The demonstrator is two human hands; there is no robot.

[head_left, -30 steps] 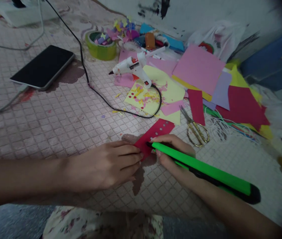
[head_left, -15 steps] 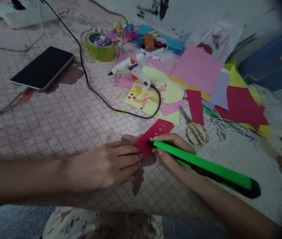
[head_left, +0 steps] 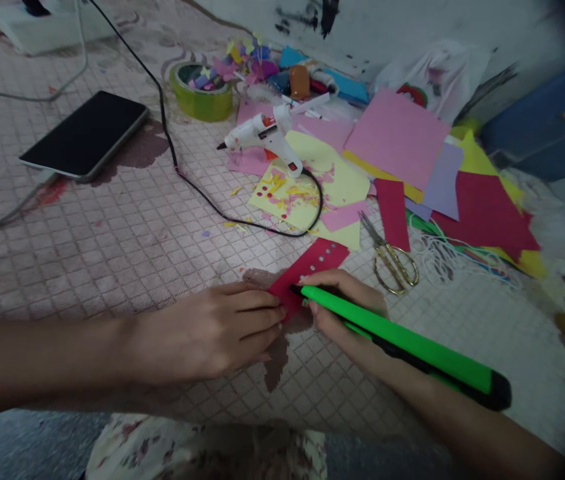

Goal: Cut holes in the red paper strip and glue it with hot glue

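across the patterned tablecloth (head_left: 132, 267), viewed from my remote post, the left hand (head_left: 207, 333) lies with fingers together on the near end of a red strip (head_left: 306, 261), its thumb hidden so that i cannot tell of a pinch, while the right hand (head_left: 357, 287) is clamped around a green tool (head_left: 397, 333). between the hands, the strip bears small gray spots (head_left: 320, 259) toward its far end; i judge the step to be marking or piercing, the next move calling for firm left pressure and fine tip placement.
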